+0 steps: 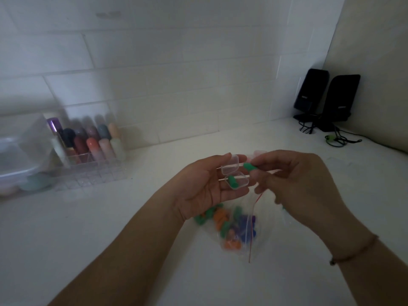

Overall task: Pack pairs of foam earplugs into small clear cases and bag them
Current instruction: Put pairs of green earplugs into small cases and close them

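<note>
My left hand (205,186) holds a small clear hinged case (234,173) with its lid up, resting across the fingers. One green earplug (232,181) lies inside the case's lower half. My right hand (295,184) pinches a second green earplug (249,167) just to the right of the open lid. Below both hands a clear zip bag (234,226) with a red strip lies on the white counter; several green, orange and blue earplugs are in it.
A clear acrylic organizer (88,151) with several coloured tubes stands at the left against the tiled wall. Clear plastic boxes (19,160) sit further left. Two black speakers (326,100) with cables stand in the back right corner.
</note>
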Demonstrator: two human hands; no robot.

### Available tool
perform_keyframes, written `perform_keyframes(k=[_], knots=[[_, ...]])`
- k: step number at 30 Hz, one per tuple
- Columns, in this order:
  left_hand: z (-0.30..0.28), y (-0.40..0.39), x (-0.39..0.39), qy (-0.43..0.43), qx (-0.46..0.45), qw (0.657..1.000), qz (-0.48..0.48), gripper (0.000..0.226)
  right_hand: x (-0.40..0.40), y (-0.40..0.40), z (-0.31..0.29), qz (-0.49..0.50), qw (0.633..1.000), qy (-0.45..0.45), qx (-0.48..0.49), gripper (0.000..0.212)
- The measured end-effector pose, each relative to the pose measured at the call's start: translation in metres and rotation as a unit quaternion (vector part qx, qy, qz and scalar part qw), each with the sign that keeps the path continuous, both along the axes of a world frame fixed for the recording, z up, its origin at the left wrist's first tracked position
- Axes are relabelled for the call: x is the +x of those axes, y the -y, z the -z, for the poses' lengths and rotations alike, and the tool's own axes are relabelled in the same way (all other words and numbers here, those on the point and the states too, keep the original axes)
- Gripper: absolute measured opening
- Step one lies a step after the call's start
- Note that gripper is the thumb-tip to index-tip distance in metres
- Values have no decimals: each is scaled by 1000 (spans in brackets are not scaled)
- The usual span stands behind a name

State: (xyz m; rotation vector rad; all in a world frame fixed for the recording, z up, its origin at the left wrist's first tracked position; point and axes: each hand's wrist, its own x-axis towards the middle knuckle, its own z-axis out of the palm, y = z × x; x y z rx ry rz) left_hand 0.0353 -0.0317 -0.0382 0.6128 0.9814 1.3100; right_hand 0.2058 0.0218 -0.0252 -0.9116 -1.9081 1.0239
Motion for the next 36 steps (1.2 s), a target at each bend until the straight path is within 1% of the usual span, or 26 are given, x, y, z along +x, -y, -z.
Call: perform_keyframes(k=[2,3,5,11,15,17,19,20,21,23,25,26,28,30,32,34,36], knots=[[0,0,0,2,6,1000,4,48,-3,2,6,26,988,92,121,13],[0,1,0,-1,9,1000,8,48,-3,3,8,31,980,122,151,14],[0,1,0,-10,11,1000,17,48,-4,4,9,29,976,141,163,14],[-1,3,-1,-14,19,999,32,42,-5,-2,14,13,983,116,143,14],[-1,3,2,-16,15,1000,19,45,-3,-2,14,-10,980,134,147,15],[-1,2,2,1,14,1000,14,46,-1,-3,11,0,984,108,142,11],[-2,2,2,6,24,1000,13,37,0,-5,6,33,988,62,139,3],[-2,2,2,-7,36,999,13,32,0,-6,5,48,988,48,141,2],[-2,2,2,-31,50,998,12,33,1,-6,5,53,987,45,143,6],[-2,3,4,-82,77,994,11,46,3,-6,4,25,987,75,141,18],[-2,4,4,-123,101,987,14,60,6,-3,4,-34,977,155,139,32],[-2,6,5,-144,111,983,20,65,7,-2,4,-59,968,191,149,39],[-2,7,4,-178,125,975,34,74,6,0,5,-72,953,215,202,49],[-2,7,5,-189,130,973,40,83,4,2,6,-61,939,217,261,49],[-1,7,3,-189,131,972,46,87,2,5,7,-50,927,220,301,48],[0,7,-2,-197,134,969,64,87,2,6,7,-45,918,226,323,44],[-1,8,-3,-177,142,971,78,81,2,6,7,-32,914,210,346,36]])
